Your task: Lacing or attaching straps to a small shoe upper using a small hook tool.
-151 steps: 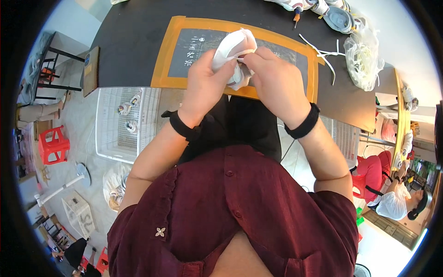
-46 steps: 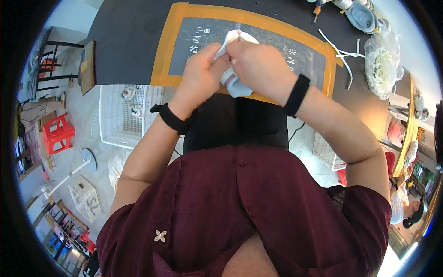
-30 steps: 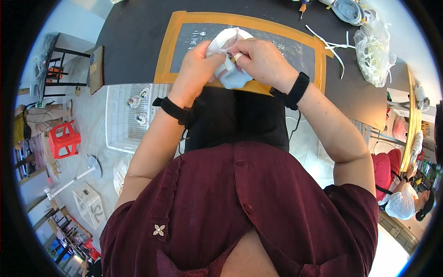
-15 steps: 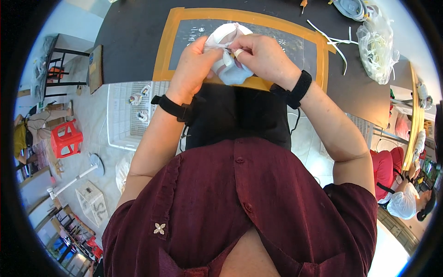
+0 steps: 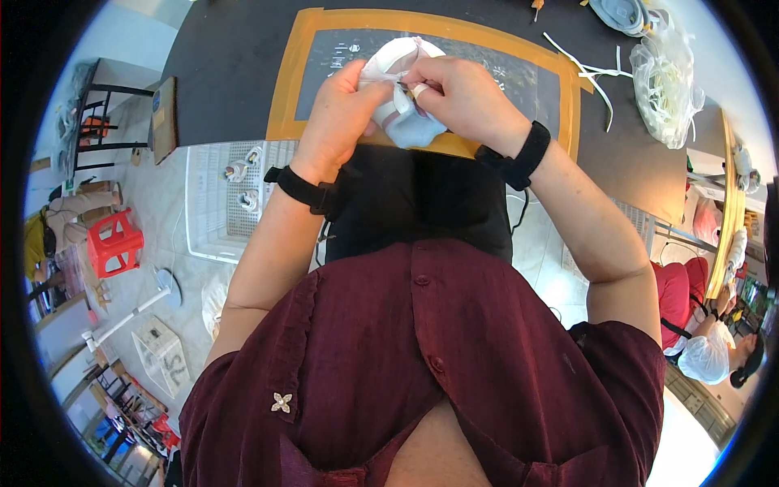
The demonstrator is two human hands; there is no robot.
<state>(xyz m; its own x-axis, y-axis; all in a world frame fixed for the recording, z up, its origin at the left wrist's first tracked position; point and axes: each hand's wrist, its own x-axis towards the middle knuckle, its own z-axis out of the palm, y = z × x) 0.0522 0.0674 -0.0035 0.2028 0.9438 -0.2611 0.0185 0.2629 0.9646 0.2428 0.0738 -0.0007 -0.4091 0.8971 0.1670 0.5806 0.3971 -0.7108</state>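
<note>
Between my two hands is a soft, rounded white and pale-blue cloth piece (image 5: 412, 130) with a paler inner side and a thin white band across its middle. My left hand (image 5: 337, 105) is closed on its left side, thumb and fingers pinching the white band. With bent fingers and thumb pressed together, my right hand (image 5: 475, 97) pinches the band from the right, close to the left thumb. The fingertips partly hide the pinched spot. The piece is held over the near edge of a dark sheet (image 5: 324, 81) framed with tan tape.
On the dark table (image 5: 227, 73), white strips (image 5: 592, 73) lie beside a clear bag (image 5: 667, 89) of more strips. A grey-blue item (image 5: 618, 12) sits behind. Lower left stand a white crate (image 5: 195, 203) and a red stool (image 5: 115, 243). Another person (image 5: 704, 357) sits at right.
My hands stay at nearly the same place with the same pinch on the cloth piece. The whole view has shifted very slightly.
</note>
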